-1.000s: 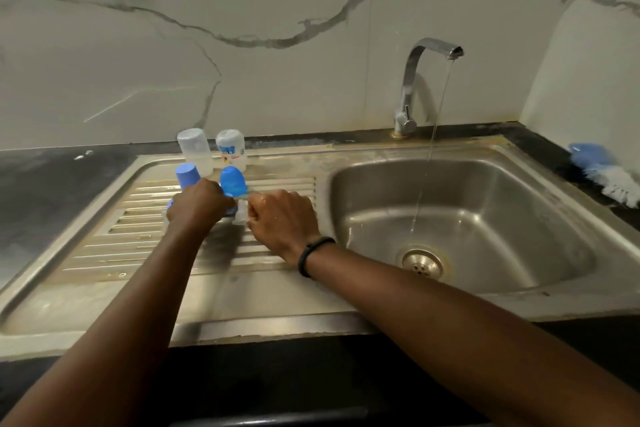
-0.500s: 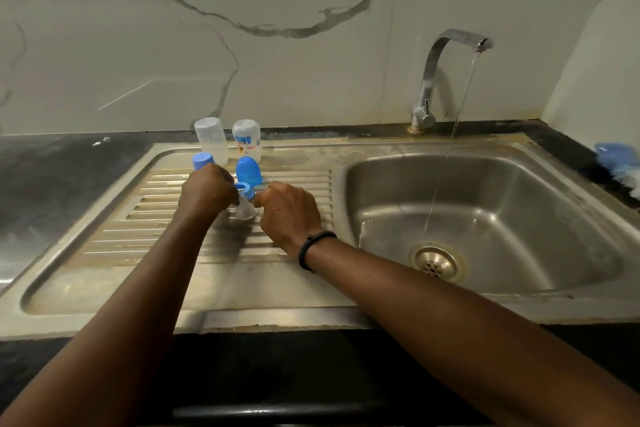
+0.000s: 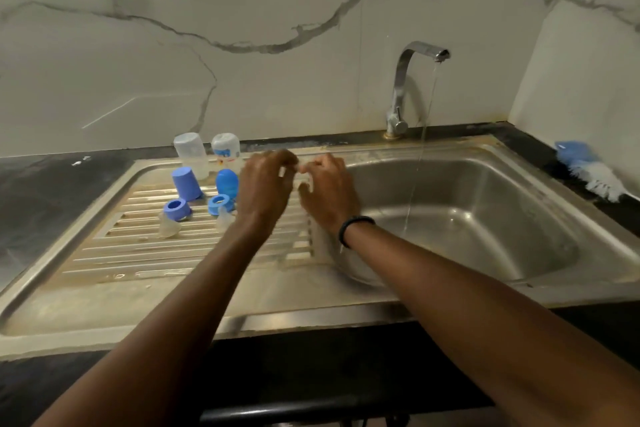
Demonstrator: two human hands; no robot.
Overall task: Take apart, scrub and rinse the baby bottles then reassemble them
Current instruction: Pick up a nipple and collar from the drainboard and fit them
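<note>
Two clear bottle bodies (image 3: 190,153) (image 3: 225,148) stand upside down at the back of the drainboard (image 3: 145,253). In front of them stand two blue caps (image 3: 187,184) (image 3: 227,184). Nearer me lie two blue screw rings (image 3: 177,209) (image 3: 220,204), each with a clear teat (image 3: 169,225) (image 3: 224,218) beside it. My left hand (image 3: 266,187) and my right hand (image 3: 329,192) hover close together, right of these parts at the basin's left rim. Their fingers are loosely curled, their fingertips nearly meet, and I see nothing held. Both hands are motion-blurred.
The tap (image 3: 412,55) runs a thin stream into the steel basin (image 3: 485,218). A blue and white bottle brush (image 3: 588,170) lies on the dark counter at the far right. A marble wall backs the sink.
Both hands let go of the ring and teat on the drainboard and moved right and up toward the basin. The view shifted, showing all the parts.
</note>
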